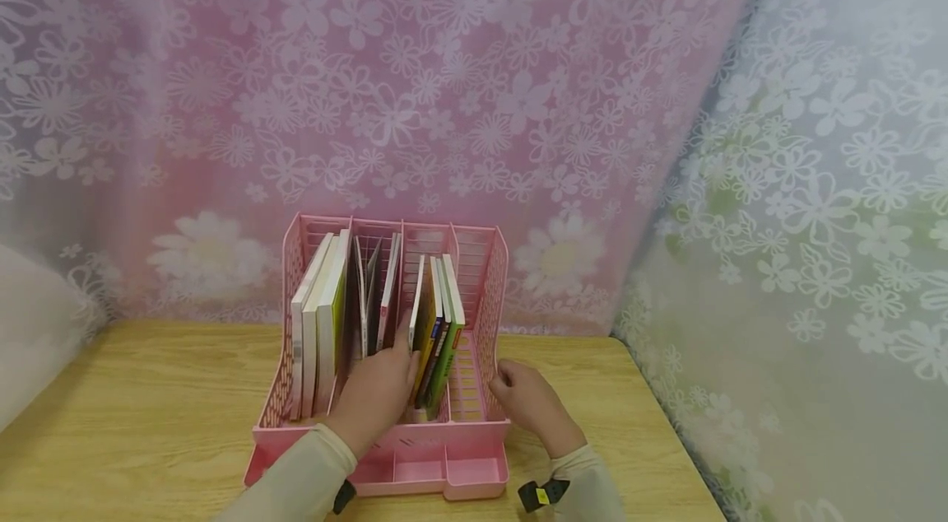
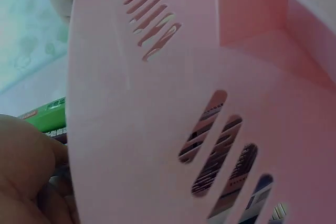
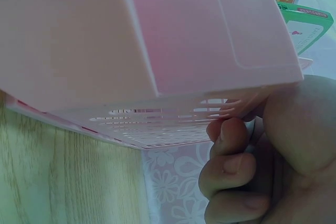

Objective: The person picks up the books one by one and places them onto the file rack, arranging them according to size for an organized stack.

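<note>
A pink desk organizer (image 1: 396,431) with upright compartments stands on the wooden table. My left hand (image 1: 378,390) reaches over its front and holds a thin white-edged book (image 1: 417,300) between index finger and thumb; the other fingertips are hidden in the head view. Against that book lean several more, with a green book (image 1: 447,365) outermost on the right. My right hand (image 1: 536,407) grips the organizer's right side wall (image 1: 492,324) near the front. In the right wrist view, curled fingers (image 3: 228,166) are at the outside of the perforated wall.
Thick white books (image 1: 318,324) fill the leftmost compartment, and thinner books (image 1: 388,291) stand in the one beside it. Small trays (image 1: 474,470) run along the organizer's front. A pink floral curtain (image 1: 415,94) hangs behind; a pale one (image 1: 815,217) borders the table's right.
</note>
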{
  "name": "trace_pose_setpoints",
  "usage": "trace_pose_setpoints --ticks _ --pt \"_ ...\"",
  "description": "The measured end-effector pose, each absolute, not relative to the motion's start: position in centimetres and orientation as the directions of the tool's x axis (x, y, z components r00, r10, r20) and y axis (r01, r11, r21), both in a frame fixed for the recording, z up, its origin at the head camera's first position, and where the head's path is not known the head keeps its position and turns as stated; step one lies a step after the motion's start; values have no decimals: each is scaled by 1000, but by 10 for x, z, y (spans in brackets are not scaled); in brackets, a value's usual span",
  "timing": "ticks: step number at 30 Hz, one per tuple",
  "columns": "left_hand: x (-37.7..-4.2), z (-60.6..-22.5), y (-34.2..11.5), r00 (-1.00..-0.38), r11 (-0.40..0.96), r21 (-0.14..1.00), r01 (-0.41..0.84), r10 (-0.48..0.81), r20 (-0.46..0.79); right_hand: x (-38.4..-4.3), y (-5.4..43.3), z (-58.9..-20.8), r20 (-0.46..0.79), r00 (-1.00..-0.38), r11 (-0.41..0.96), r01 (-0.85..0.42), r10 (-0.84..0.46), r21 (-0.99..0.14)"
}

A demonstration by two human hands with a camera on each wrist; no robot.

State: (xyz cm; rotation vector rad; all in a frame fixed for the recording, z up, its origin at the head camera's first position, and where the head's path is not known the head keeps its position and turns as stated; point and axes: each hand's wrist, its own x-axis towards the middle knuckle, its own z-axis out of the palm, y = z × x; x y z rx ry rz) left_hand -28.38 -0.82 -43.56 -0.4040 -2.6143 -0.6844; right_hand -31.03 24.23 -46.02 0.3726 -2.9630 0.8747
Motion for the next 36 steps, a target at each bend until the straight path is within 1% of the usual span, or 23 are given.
trace_pose_setpoints --ticks 3,10,14,19,21,23,28,30,36 --pt "-285 -440 -5 -857 862 348 370 173 485 -310 242 -460 95 -971 812 -236 -220 -533" --pt "-286 -442 -1 -853 881 318 351 161 496 -310 242 -459 83 -971 809 -232 -223 -540" --pt "-286 -440 0 -866 873 343 348 159 474 -310 242 -460 91 -971 810 -233 -219 -539" --pt "-284 -439 1 -905 824 469 317 116 409 -309 242 -460 87 -970 810 -239 -228 -535" --pt "-284 -439 1 -905 804 501 322 105 412 -309 242 -460 87 -970 812 -239 -228 -532" --pt "-283 -440 2 -890 799 496 341 105 444 -309 242 -460 88 -970 814 -238 -227 -530" --pt "-285 -440 3 -852 830 420 368 120 509 -309 243 -458 93 -969 810 -242 -229 -534" --pt "-286 -439 4 -853 840 406 360 121 507 -309 243 -458 90 -969 809 -242 -231 -535" --pt "-291 -437 5 -877 838 425 342 122 465 -310 243 -459 91 -969 810 -241 -228 -534"
